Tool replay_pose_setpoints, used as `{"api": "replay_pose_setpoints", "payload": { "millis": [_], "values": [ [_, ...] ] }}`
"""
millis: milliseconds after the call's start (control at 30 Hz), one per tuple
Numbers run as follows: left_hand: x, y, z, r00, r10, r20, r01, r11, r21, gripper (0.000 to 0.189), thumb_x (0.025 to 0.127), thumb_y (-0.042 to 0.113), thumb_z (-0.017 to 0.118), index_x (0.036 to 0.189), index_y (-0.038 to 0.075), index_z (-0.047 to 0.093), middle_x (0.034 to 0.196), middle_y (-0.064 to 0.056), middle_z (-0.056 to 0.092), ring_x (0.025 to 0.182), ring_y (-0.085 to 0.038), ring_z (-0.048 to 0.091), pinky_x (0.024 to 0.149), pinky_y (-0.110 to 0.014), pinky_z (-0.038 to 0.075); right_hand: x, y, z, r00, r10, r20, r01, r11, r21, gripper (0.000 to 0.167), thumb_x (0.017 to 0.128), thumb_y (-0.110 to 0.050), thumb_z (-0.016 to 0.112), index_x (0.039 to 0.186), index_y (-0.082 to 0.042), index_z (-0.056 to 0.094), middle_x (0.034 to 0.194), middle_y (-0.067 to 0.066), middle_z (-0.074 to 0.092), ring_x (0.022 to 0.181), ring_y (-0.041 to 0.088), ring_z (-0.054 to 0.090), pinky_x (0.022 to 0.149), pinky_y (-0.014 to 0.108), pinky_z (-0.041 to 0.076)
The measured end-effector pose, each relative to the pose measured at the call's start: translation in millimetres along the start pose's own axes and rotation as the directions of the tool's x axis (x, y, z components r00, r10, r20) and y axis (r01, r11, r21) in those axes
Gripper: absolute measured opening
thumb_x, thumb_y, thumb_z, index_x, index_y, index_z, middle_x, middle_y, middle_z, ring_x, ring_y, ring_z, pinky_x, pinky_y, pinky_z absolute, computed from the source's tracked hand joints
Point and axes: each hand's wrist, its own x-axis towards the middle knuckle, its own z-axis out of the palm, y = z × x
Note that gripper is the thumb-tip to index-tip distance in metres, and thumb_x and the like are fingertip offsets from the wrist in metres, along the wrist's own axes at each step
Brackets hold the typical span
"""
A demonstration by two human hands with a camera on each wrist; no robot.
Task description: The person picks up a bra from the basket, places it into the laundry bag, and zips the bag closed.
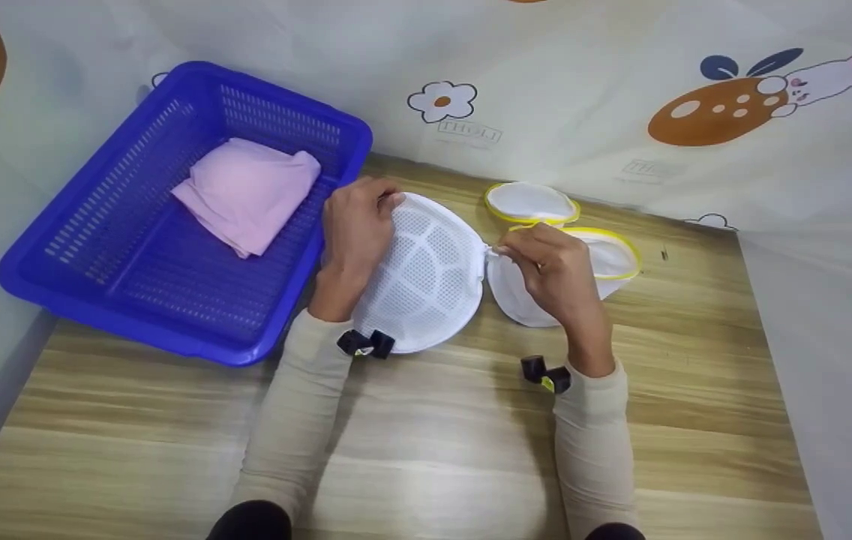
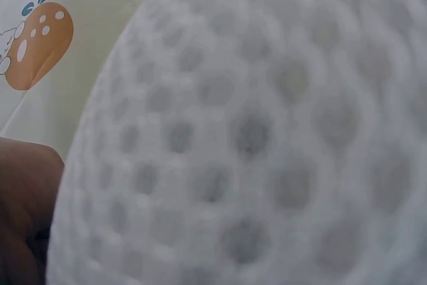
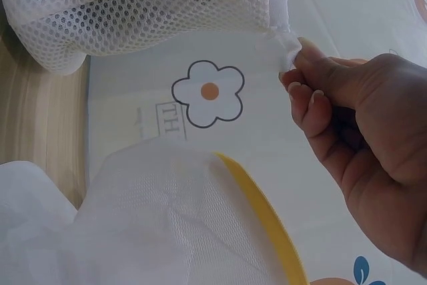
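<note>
A white mesh laundry bag (image 1: 426, 289) with a rounded body is held up over the table between both hands. My left hand (image 1: 357, 232) grips its upper left edge. At the bag's right edge, my right hand (image 1: 557, 270) pinches a small white tab (image 3: 287, 51) between thumb and fingertips. Coarse honeycomb mesh of the bag (image 2: 253, 131) fills most of the left wrist view, with part of a hand (image 2: 27, 205) at the lower left. Behind my right hand is a white fine-mesh bag (image 3: 160, 218) with a yellow rim, partly hidden in the head view.
To the left stands a blue plastic basket (image 1: 261, 337) with slotted walls, holding a folded pink garment (image 1: 250, 191). Another yellow-rimmed white bag (image 1: 531, 201) lies near the back wall. A patterned sheet (image 1: 583, 90) covers the walls behind the wooden table (image 1: 426, 450).
</note>
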Motion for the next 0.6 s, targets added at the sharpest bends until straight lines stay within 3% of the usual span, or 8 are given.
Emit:
{"api": "replay_pose_setpoints", "payload": {
  "millis": [600],
  "values": [
    [-1.1,4.8,0.4,0.994,-0.108,-0.029,0.110,0.992,0.069,0.007,0.084,0.009,0.070,0.085,0.007,0.076,0.084,-0.008,0.072,0.080,-0.029,0.067,0.076,-0.047,0.048,1.5,-4.0,-1.3,0.999,-0.023,0.039,0.020,0.997,0.079,0.006,0.081,-0.001,0.073,0.081,-0.007,0.073,0.072,0.002,0.064,0.067,0.015,0.056,0.063,0.026,0.044]
  ]
}}
